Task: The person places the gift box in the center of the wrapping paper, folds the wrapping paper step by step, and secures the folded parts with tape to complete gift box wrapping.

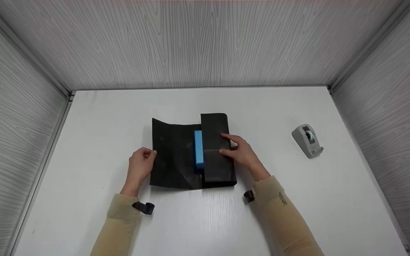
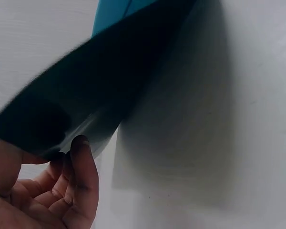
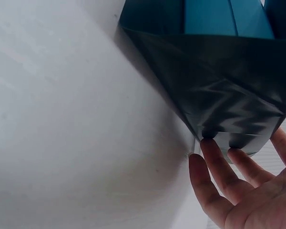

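Observation:
A black sheet of paper [image 1: 174, 153] lies on the white table, its right part folded over a blue box [image 1: 199, 149]. A strip of the box shows beside the folded flap [image 1: 215, 128]; the rest is covered. My left hand [image 1: 141, 163] pinches the sheet's left edge between thumb and fingers, and that edge curves up off the table in the left wrist view. On the right, my right hand [image 1: 241, 153] holds the folded end, two fingertips on top of the flap. In the right wrist view, other fingers [image 3: 219, 167] touch the creased black side.
A grey tape dispenser [image 1: 306, 140] with a roll stands to the right on the white table [image 1: 176, 227]. Wood-grain panels [image 1: 198, 46] rise at the back and both sides. Each sleeve cuff carries a black strap [image 1: 143, 207].

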The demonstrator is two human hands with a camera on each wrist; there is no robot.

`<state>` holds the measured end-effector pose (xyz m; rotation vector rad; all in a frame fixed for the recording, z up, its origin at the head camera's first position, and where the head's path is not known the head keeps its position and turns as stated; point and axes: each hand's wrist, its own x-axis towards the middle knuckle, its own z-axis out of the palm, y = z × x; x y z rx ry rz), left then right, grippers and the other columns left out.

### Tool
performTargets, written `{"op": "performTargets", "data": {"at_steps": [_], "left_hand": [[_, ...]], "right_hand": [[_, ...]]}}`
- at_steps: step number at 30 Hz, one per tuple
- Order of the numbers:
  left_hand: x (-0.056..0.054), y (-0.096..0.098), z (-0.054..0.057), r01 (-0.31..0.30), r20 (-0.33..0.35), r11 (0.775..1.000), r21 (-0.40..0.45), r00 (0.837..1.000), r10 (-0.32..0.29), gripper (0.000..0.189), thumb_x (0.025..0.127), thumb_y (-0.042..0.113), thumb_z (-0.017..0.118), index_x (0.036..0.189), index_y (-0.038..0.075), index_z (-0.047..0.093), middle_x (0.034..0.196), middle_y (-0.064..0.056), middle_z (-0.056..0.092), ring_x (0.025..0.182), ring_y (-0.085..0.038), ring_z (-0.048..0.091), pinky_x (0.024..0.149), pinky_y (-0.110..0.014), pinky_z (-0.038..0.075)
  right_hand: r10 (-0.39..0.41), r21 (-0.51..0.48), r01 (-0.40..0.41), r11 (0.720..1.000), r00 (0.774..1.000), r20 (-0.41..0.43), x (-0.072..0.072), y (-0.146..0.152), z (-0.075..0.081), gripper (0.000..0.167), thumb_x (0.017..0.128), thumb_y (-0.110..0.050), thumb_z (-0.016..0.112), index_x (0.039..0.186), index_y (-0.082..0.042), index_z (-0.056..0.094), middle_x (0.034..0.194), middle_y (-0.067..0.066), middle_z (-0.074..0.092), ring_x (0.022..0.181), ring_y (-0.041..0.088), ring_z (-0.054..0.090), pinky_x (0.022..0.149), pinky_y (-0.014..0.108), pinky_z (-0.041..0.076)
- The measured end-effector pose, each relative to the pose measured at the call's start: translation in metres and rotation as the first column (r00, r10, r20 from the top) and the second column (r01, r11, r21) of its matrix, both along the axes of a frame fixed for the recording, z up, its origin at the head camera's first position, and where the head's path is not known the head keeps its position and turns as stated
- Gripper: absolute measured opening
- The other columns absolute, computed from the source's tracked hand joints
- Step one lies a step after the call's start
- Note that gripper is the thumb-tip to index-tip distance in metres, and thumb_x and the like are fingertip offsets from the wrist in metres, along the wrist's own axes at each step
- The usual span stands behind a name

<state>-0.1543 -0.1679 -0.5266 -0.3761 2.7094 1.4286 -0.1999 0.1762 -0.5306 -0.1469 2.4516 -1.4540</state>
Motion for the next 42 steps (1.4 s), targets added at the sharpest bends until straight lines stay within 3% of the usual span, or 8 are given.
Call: {"op": "performTargets", "data": {"at_steps": [13,23,33,38,42], "left_hand": [[-0.001,0.006,0.013,0.007,-0.033,0.991,0.133,0.999,-0.002,0.024,0.101,0.019,0.055,0.105,-0.003,0.064,0.097,-0.015,0.063,0.073,-0.018,0.057,0.059,-0.025,0.049],[0.001,0.017,0.031,0.020,0.002,0.968,0.251,1.000,-0.021,0.022,0.101,0.020,0.055,0.102,-0.001,0.061,0.094,-0.013,0.059,0.071,-0.018,0.059,0.060,-0.026,0.054],[-0.005,0.047,0.056,0.091,-0.058,0.939,0.330,0.995,-0.076,0.017,0.099,0.015,0.058,0.096,-0.001,0.062,0.093,-0.012,0.057,0.067,-0.017,0.058,0.058,-0.028,0.054],[-0.009,0.067,0.062,0.147,-0.092,0.929,0.340,0.988,-0.123,0.014,0.098,0.014,0.060,0.094,0.001,0.063,0.097,-0.012,0.063,0.071,-0.019,0.061,0.060,-0.029,0.054],[-0.012,0.081,0.062,0.172,-0.093,0.927,0.334,0.984,-0.149,0.013,0.098,0.015,0.060,0.094,0.003,0.064,0.091,-0.010,0.064,0.072,-0.019,0.058,0.062,-0.030,0.052]], "right_hand": [[-0.012,0.004,0.012,1.000,1.000,0.008,0.000,0.003,-0.003,0.063,0.090,-0.027,0.074,0.147,-0.027,0.048,0.152,0.008,0.037,0.119,0.034,0.055,0.092,0.044,0.048],[-0.014,-0.016,0.014,1.000,1.000,0.006,0.001,0.001,0.000,0.062,0.090,-0.024,0.074,0.147,-0.024,0.048,0.153,0.008,0.035,0.117,0.034,0.056,0.091,0.045,0.049],[-0.001,-0.012,0.001,1.000,1.000,-0.007,0.000,0.001,0.000,0.062,0.090,-0.023,0.073,0.147,-0.023,0.048,0.153,0.009,0.036,0.113,0.033,0.058,0.088,0.044,0.050],[0.003,-0.013,-0.004,1.000,1.000,-0.013,0.000,0.001,-0.001,0.062,0.090,-0.024,0.074,0.147,-0.023,0.048,0.153,0.010,0.036,0.114,0.034,0.058,0.089,0.044,0.049],[0.007,-0.023,-0.007,1.000,1.000,-0.014,0.000,0.001,-0.002,0.062,0.090,-0.024,0.074,0.147,-0.023,0.049,0.153,0.010,0.036,0.113,0.033,0.058,0.087,0.044,0.050]]}}
